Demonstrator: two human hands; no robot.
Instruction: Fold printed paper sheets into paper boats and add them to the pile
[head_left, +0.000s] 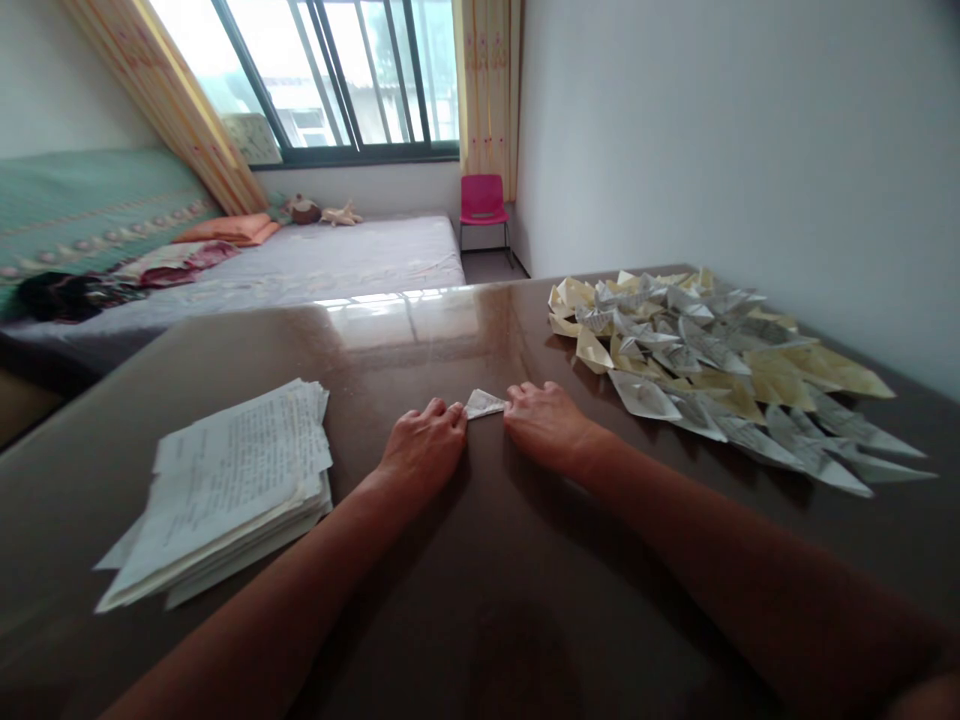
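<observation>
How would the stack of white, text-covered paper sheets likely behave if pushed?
The stack of white, text-covered paper sheets would probably fan apart, since its edges sit unevenly and no binding shows. It might slide easily on the glossy brown tabletop.

Folded paper (485,404): ends hidden by fingers (454,413). Paper stack (232,485): print illegible.

Two bare arms observed, reaching forward and converging. Left forearm (300,580) rises from the lower left; right forearm (705,540) from the lower right, more of its length visible. Left wrist (386,480) and right wrist (596,445) roughly in line with the forearms. Left hand (427,440) and right hand (551,425): backs uppermost, fingers curled inward, fingertips facing, near but apart. Thumbs not clearly distinguishable.
</observation>
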